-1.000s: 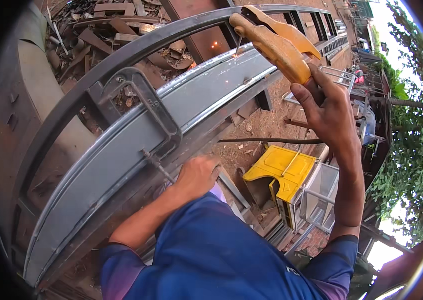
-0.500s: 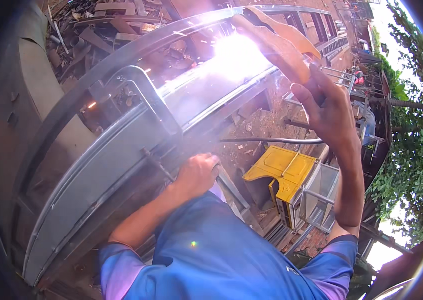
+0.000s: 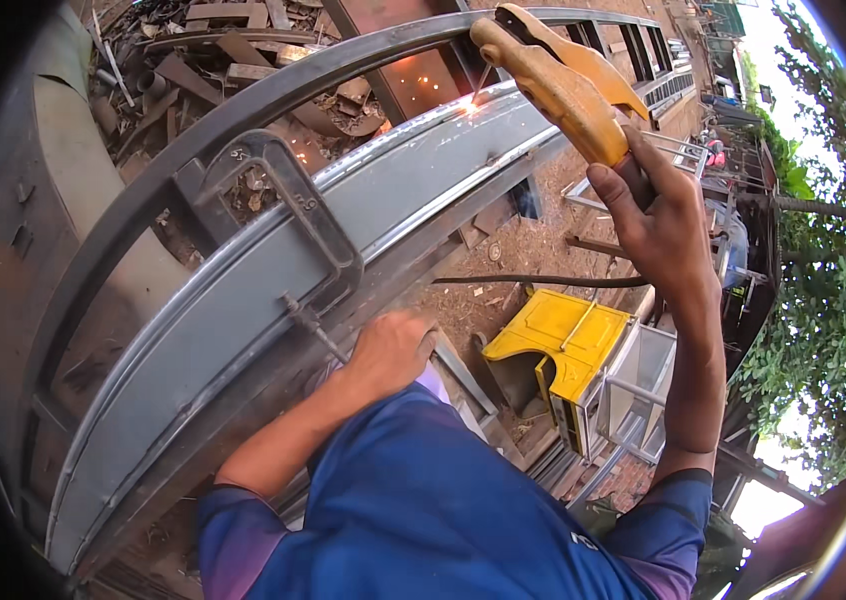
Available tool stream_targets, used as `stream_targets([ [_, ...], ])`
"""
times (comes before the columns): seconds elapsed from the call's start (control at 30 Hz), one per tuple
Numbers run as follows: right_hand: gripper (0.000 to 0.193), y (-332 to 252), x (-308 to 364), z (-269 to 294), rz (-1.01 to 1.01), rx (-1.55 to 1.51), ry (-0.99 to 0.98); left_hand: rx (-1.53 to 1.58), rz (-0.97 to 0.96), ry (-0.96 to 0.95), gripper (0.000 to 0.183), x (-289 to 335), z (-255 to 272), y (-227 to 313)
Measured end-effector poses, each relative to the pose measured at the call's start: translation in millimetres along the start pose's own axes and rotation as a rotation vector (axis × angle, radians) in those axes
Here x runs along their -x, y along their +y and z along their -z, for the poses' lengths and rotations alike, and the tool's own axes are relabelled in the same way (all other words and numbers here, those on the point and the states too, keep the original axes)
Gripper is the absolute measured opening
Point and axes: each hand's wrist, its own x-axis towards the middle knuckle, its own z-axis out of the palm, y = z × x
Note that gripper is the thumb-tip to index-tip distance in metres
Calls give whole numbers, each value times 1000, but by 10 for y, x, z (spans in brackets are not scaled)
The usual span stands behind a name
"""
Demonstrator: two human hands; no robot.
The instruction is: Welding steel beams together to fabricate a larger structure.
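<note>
Gripping: right hand, closed around electrode holder.
Electrode holder: over grey panel, rod pointing into sparks at panel's far edge.
Left hand: curled; grasp cannot be determined.

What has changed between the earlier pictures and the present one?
The white glare on the grey panel has gone; only a small orange glow shows there. The right hand has shifted slightly rightward with the yellow holder. Nothing was let go. The left hand and dark clamp stayed put.
</note>
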Motion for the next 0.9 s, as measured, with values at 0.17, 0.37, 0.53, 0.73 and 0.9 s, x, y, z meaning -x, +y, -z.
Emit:
stream_targets([
  [0.17,44,-43,1,-10,-47,18,-35,-4,33,-13,15,17,10,12],
  [0.37,45,-5,-1,-59,28,32,-10,-6,6,2,16,10,22,10],
  [0.53,45,-15,13,-30,22,62,-18,-25,7,-5,16,2,7,17],
  [0.73,36,38,74,-14,24,14,86,0,7,0,16,-5,15,3],
  [0.9,34,65,65,-2,28,45,75,13,23,-7,17,2,7,1],
])
